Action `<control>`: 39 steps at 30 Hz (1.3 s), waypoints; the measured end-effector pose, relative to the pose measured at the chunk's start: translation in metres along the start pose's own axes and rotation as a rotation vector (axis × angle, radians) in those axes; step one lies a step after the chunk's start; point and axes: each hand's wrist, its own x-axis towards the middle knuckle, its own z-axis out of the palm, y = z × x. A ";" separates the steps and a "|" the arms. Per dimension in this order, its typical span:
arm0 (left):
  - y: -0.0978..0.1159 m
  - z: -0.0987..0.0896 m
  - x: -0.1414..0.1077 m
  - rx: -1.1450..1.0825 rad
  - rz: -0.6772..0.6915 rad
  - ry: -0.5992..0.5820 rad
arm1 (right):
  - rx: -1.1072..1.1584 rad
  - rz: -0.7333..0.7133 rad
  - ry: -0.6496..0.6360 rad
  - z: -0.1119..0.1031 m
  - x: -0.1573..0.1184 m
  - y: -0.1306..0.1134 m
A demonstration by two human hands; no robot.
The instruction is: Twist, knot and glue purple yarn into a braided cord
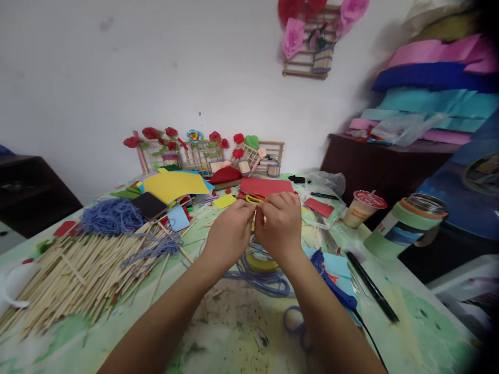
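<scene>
My left hand (231, 231) and my right hand (279, 224) meet over the middle of the table, fingertips pinched together. Whatever is between the fingers is too small or hidden to make out. Beneath them lie loose loops of purple-blue yarn (253, 275) and a roll of yellow tape (263, 264), partly covered by my right hand. Just beyond the fingers are yellow-handled scissors (253, 198) on a red sheet (268, 187). A blue glue gun (331, 283) rests beside my right forearm, on light blue paper.
Many thin wooden sticks (89, 275) and a heap of purple-blue yarn (113, 215) cover the left side. A dark phone (149, 206) lies near yellow paper (175, 187). At right stand a cup (362, 209) and a green bottle (403, 226). Stick frames with paper flowers (202, 156) line the wall.
</scene>
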 end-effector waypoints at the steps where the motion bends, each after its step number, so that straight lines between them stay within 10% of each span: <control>1: 0.000 0.000 0.000 -0.004 0.008 0.006 | 0.026 0.018 0.003 0.000 0.000 0.001; 6: -0.011 -0.006 0.004 -0.093 0.000 0.168 | 0.571 0.333 0.015 0.001 0.003 0.013; 12: -0.015 -0.014 0.006 -0.207 -0.090 0.258 | 1.473 0.614 -0.321 0.001 0.005 0.020; 39: -0.015 -0.014 0.005 0.150 0.092 0.104 | 0.888 0.465 -0.258 0.001 0.006 0.013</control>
